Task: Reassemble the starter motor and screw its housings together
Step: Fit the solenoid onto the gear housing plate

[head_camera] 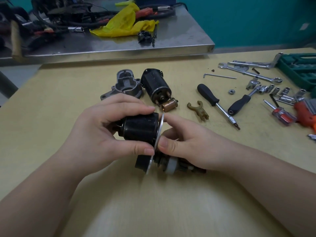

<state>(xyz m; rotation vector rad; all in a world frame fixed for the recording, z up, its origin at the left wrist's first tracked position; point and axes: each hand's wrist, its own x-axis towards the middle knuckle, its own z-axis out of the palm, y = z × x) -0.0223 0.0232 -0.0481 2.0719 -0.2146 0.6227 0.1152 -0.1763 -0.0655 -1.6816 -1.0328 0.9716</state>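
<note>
Starter motor body [140,129] sits at bench [51,117] centre, left hand [102,134] fingers clamped around it; right hand [179,144] fingers pinch its metal plate [158,137]. Aluminium housing [126,86] waits at twelve o'clock. Plate may seat crooked if misaligned.
</note>
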